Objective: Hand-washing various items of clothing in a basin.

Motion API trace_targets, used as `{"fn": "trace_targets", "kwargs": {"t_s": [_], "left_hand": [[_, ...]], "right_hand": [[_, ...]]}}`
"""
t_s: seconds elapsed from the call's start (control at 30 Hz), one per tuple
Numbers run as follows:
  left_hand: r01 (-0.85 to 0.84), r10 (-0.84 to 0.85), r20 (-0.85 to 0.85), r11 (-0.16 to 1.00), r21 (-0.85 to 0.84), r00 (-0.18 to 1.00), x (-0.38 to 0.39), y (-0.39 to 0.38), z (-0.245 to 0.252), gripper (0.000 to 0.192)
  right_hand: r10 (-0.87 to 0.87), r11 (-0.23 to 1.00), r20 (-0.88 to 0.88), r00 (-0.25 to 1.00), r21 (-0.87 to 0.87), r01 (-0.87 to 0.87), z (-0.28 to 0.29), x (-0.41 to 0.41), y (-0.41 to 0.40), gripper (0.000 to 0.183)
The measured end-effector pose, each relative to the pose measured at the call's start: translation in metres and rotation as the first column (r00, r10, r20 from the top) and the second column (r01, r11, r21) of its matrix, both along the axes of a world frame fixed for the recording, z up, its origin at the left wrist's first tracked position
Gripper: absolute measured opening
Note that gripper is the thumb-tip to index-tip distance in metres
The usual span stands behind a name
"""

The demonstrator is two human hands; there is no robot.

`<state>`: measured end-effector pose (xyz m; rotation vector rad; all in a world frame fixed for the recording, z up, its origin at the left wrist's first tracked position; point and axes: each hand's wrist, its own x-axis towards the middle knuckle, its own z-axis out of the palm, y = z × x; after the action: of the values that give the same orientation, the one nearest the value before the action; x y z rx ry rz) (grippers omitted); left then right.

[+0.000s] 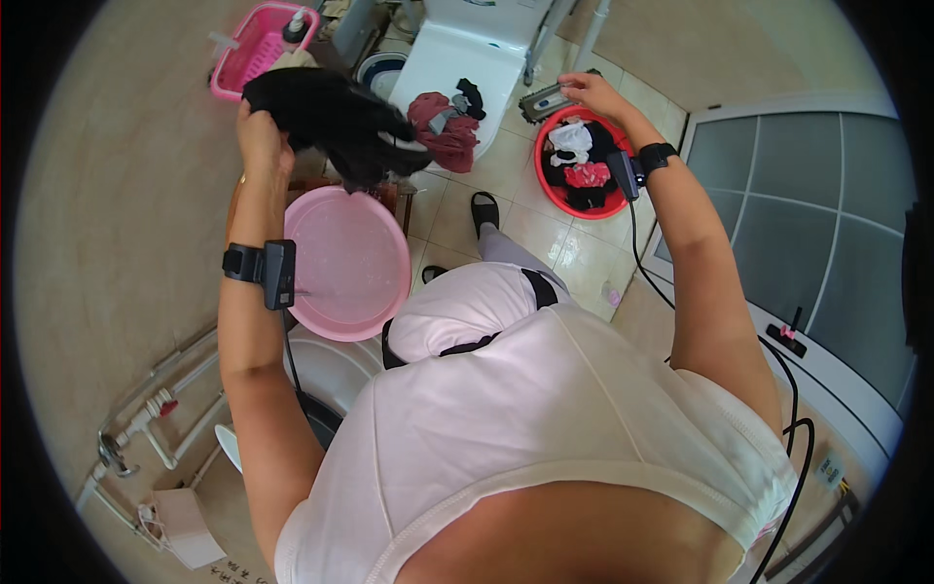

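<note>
My left hand [264, 142] grips a black cloth garment [328, 117], raised above the pink plastic basin [346, 263] of water and blurred at its right end. At the upper right, my right hand [595, 95] is at a grey rack-like clothes hanger with toothed edges [543, 104], over the far rim of a red basin; whether the fingers grip it is unclear. White, black and pink-red clothes [573, 142] fill the red basin [541, 171]. On the white toilet lid [445, 58] lies a heap of dusky red, grey and black clothes [445, 131].
A pink basket [219, 84] with a pump bottle [295, 31] stands at the upper left. Water pipes and a tap [113, 452] run along the left wall. A glazed door [792, 182] is at the right. Cables hang from both wrist-worn devices.
</note>
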<state>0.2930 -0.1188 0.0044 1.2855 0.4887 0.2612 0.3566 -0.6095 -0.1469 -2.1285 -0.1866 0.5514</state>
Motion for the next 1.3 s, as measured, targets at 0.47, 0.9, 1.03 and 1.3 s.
{"fn": "trace_targets", "kwargs": {"t_s": [0.47, 0.9, 1.03, 1.3], "left_hand": [[0.504, -0.264, -0.532, 0.776, 0.378, 0.805, 0.045, -0.084, -0.109, 0.082], [0.752, -0.320, -0.733, 0.538, 0.380, 0.600, -0.129, -0.013, -0.211, 0.057], [0.836, -0.303, -0.801, 0.378, 0.397, 0.517, -0.189, 0.000, -0.255, 0.053], [0.854, -0.311, -0.796, 0.164, 0.493, 0.519, -0.253, -0.021, -0.340, 0.062]], "right_hand": [[-0.448, 0.872, -0.156, 0.880, -0.296, 0.391, -0.052, -0.102, -0.181, 0.035], [-0.285, 0.908, -0.215, 0.934, -0.374, 0.191, -0.087, -0.240, -0.154, 0.033], [-0.190, 0.887, -0.206, 0.960, -0.455, 0.078, -0.103, -0.237, -0.133, 0.033], [0.014, 0.794, -0.151, 0.989, -0.599, -0.102, -0.189, -0.197, -0.145, 0.033]]}}
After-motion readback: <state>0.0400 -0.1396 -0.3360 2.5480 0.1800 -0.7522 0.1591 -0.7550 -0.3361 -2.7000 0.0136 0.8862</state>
